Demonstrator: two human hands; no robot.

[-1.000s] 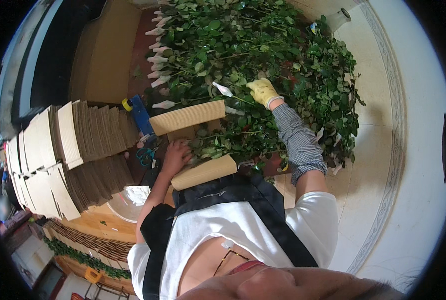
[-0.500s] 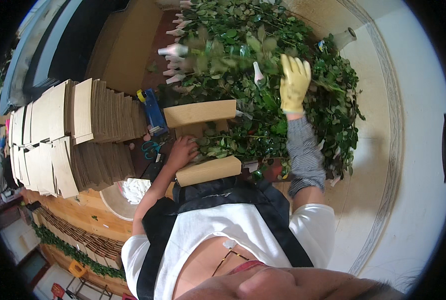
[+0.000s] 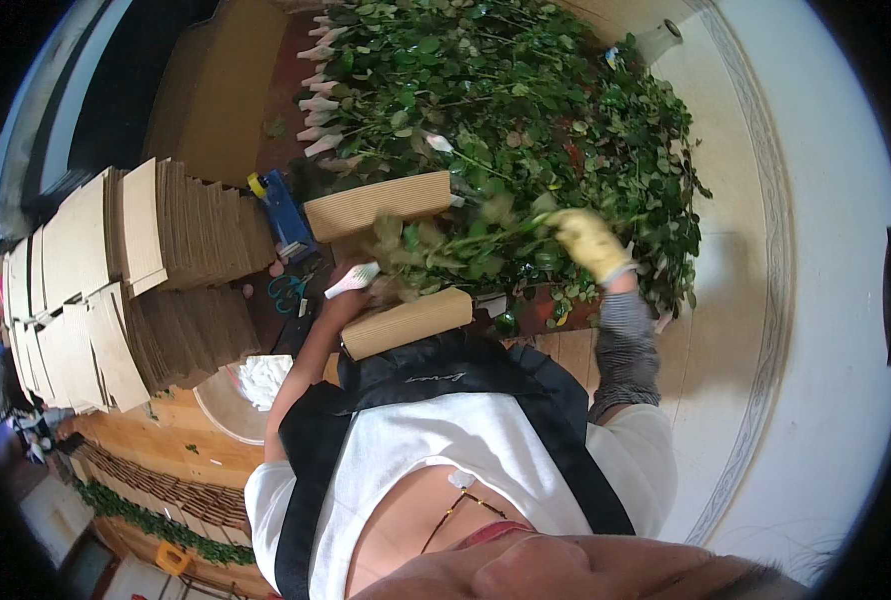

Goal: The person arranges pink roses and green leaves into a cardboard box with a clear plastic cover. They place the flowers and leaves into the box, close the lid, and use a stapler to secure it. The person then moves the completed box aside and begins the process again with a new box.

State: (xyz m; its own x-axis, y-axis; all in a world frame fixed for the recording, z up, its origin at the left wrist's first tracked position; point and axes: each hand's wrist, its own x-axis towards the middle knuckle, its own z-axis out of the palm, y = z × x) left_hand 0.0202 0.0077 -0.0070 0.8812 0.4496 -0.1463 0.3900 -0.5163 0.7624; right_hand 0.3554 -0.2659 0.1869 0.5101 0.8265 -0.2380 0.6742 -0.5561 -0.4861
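Observation:
My right hand point(image 3: 588, 243), in a yellow glove, grips the stem of a leafy rose point(image 3: 354, 280) whose bud wears a white net sleeve. The rose lies across a corrugated cardboard wrap point(image 3: 408, 323), bud toward the left, its leaves blurred by motion. My bare left hand point(image 3: 342, 302) is at the wrap's left end, behind the bud, with its fingers mostly hidden. Between the wrap's raised far and near flaps lie more leafy stems. Just beyond it spreads a thick heap of roses point(image 3: 486, 90), most sleeved buds pointing left.
Stacks of cut cardboard point(image 3: 86, 260) stand at the left. Beside the wrap are a blue tape dispenser point(image 3: 288, 215) and teal-handled scissors point(image 3: 286, 293). A round tub point(image 3: 228, 405) with white sleeves stands near my left forearm. A glass bottle point(image 3: 658, 42) stands at the far right.
My right hand has come down and nearer, bringing the rose from above the heap to over the wrap. The bud now covers part of my left hand.

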